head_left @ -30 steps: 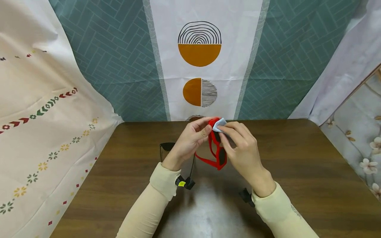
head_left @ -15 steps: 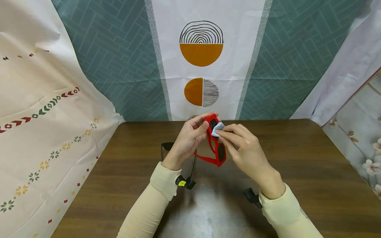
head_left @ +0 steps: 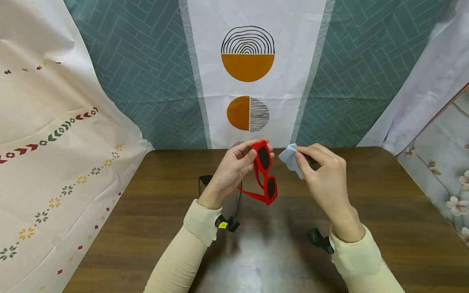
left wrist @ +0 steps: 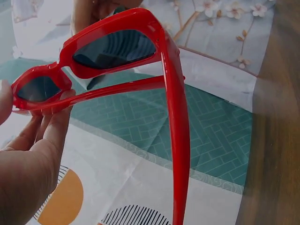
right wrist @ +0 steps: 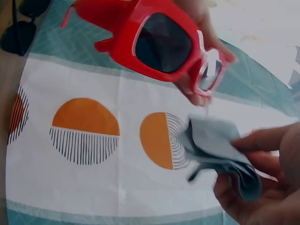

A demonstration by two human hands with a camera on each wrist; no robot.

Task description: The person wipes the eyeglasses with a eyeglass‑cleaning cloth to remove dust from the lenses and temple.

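Red-framed sunglasses (head_left: 266, 173) up in the air over the table, pinched at one end by the left hand (head_left: 237, 167): thumb on one side, fingers behind. Temples unfolded, dark lenses, front tilted so one lens sits above the other in the head view. Right hand (head_left: 327, 174) pinches a folded light-blue cloth (head_left: 291, 159) between thumb and fingers, loose edge hanging down. Cloth is just beside the sunglasses, not touching; its edges blur in the right wrist view. Wrists: black camera mount (head_left: 231, 224) on the left, another (head_left: 319, 240) on the right, both at cream sleeve cuffs. Second pair, dark sunglasses (right wrist: 21, 33), lies on the brown wood-grain table (head_left: 370, 199), partly hidden behind the left wrist in the head view. Beyond the table edge: teal-and-white backdrop (head_left: 205, 61) with orange half-circles; cream patterned fabric at left, floral-print cloth at right.
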